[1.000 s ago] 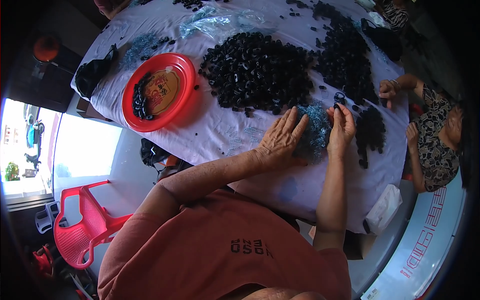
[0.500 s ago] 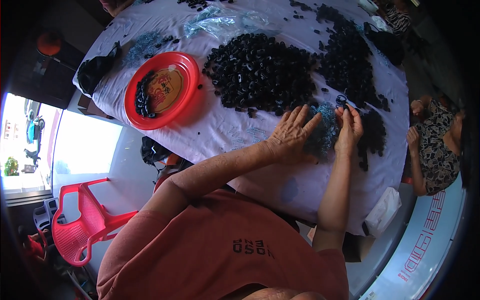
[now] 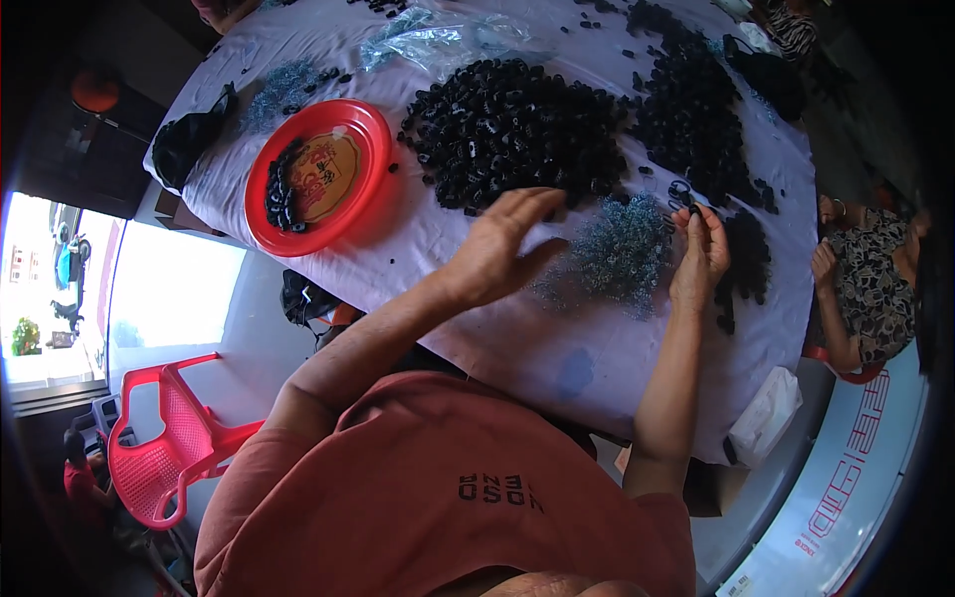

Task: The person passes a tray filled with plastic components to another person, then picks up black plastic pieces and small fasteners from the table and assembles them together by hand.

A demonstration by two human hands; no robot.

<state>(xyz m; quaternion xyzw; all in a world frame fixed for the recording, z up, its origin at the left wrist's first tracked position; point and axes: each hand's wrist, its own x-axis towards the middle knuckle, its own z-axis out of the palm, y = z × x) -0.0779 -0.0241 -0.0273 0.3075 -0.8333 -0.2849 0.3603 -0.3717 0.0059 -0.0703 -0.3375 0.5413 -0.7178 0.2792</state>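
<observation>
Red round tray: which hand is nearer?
Left. The left hand is raised to the right of the red round tray, apart from it; the right hand is farther right, beyond the bluish pile.

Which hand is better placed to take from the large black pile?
Probably the left hand: it is nearer to the large black pile, while the right hand pinches a small black piece.
</observation>
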